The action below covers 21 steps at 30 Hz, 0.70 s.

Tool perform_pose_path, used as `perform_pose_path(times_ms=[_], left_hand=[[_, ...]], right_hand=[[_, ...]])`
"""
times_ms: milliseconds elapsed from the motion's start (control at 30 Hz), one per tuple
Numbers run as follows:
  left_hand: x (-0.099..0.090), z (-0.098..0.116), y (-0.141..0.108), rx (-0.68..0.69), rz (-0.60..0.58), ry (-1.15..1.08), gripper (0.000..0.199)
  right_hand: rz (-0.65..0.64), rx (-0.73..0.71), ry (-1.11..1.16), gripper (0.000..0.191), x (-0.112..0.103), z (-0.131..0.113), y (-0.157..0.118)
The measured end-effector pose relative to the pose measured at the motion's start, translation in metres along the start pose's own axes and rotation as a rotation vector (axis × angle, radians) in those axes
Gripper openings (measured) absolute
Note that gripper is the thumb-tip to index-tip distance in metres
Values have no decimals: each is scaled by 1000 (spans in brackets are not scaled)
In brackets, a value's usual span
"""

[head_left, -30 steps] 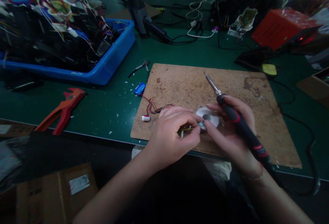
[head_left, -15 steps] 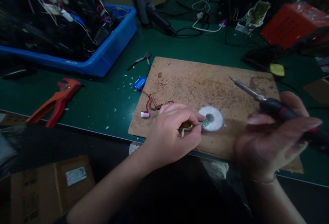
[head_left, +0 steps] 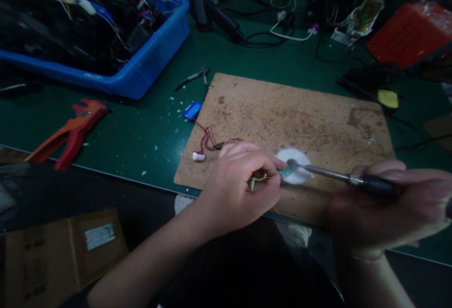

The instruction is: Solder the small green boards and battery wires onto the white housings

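My left hand [head_left: 243, 183] pinches a small green circuit board [head_left: 285, 173] at the edge of a round white disc [head_left: 300, 176] with a grey centre. Thin wires curl inside the bent fingers, partly hidden by the hand. My right hand [head_left: 388, 209] is closed around the dark handle of a soldering iron [head_left: 332, 173]. Its metal tip lies over the disc's grey centre, just right of the circuit board. Red and black wires [head_left: 212, 145] run from behind the left hand to a white connector [head_left: 198, 156] and a blue wrapped pack [head_left: 192, 110].
Beneath the work lies a stained brown board [head_left: 261, 105] on the green table [head_left: 148, 124]. Orange-handled pliers [head_left: 76, 131] and small cutters [head_left: 197, 76] lie left of it. A blue crate [head_left: 155, 49] full of wired parts stands behind, a red box [head_left: 406, 35] at back right.
The soldering iron has swung down and left, from being raised above the board to its tip over the disc's centre. My left hand keeps its pinch; the view has shifted slightly.
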<state>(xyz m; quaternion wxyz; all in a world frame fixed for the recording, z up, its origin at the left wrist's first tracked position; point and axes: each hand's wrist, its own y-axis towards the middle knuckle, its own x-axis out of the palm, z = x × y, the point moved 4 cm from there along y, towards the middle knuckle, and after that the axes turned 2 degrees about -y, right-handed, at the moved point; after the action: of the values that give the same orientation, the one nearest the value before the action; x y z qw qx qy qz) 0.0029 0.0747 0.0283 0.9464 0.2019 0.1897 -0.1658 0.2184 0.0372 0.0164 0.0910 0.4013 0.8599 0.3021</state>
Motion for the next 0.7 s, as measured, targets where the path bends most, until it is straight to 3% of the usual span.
perform_pose_path(times_ms=[133, 700], left_hand=[[0, 0, 0, -10, -20, -4, 17], [-2, 0, -1, -15, -28, -10, 21]], right_hand=[[-18, -132, 39, 27, 6, -3, -1], [-75, -85, 49, 18, 7, -6, -5]])
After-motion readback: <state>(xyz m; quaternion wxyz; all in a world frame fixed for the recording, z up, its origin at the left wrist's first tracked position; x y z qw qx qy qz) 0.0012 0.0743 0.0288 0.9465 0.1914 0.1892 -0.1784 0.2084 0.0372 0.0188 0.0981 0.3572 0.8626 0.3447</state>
